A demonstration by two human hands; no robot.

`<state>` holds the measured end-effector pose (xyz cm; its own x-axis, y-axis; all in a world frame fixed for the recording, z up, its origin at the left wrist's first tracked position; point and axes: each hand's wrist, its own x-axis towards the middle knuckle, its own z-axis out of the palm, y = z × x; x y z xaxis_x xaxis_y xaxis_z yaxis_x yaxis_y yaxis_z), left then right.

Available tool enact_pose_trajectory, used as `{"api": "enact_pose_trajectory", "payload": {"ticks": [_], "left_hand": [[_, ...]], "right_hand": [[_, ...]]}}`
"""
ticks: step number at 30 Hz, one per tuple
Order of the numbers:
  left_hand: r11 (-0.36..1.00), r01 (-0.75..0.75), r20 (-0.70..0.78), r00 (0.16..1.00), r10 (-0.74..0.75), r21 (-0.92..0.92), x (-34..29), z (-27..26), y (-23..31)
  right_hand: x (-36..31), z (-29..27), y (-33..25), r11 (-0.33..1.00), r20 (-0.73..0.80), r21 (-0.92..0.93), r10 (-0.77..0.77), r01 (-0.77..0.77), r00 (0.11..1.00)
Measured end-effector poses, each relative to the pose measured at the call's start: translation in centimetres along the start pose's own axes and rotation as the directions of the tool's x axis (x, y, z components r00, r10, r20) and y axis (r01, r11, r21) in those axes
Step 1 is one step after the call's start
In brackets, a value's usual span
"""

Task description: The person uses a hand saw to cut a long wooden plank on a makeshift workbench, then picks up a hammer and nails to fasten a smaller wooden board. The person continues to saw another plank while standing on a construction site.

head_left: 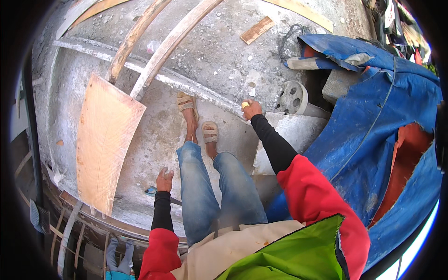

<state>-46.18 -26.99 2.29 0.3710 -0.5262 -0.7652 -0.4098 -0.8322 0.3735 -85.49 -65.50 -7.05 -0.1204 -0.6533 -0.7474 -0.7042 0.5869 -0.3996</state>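
The right hand (252,109) is at the ledge (212,97), perhaps for balance — grip impossible to tell — while the left hand (164,180) hangs released.

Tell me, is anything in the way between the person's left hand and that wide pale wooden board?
Nothing visible is: straight across from the left hand to the pale wooden board, only grey concrete shows. A small blue item appears lower in the picture, beside the wrist.
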Motion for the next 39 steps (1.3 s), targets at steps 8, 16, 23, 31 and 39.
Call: {"api": "enact_pose_trajectory", "payload": {"ticks": [8, 16, 23, 31, 39], "left_hand": [[0.989, 0.078, 0.181, 0.978, -0.101, 0.129, 6.1, -0.5, -1.1], [0.995, 0.091, 0.188, 0.977, -0.098, 0.045, 11.5, -0.4, -2.7], [0.981, 0.195, 0.273, 0.942, -0.193, 0.019, 11.4, -0.5, -2.6], [0.971, 0.237, 0.327, 0.917, -0.226, 0.006, 12.6, -1.5, -2.2], [0.982, 0.185, 0.35, 0.923, -0.159, -0.04, 12.0, -2.6, -2.6]], "right_hand": [[11.0, 2.8, 0.5, 0.978, -0.062, -0.082, 0.189, -0.193, 0.98], [35.2, 1.4, -4.9, 0.972, -0.35, 0.155, 0.219, -0.175, 0.911], [47.4, 0.8, -11.7, 0.952, -0.604, 0.144, 0.3, -0.269, 0.739], [52.3, 3.2, -9.4, 0.924, -0.751, 0.278, 0.379, -0.261, 0.541], [35.7, 0.2, -9.3, 0.065, -0.051, 0.997, 0.127, 0.043, 0.991]]}}
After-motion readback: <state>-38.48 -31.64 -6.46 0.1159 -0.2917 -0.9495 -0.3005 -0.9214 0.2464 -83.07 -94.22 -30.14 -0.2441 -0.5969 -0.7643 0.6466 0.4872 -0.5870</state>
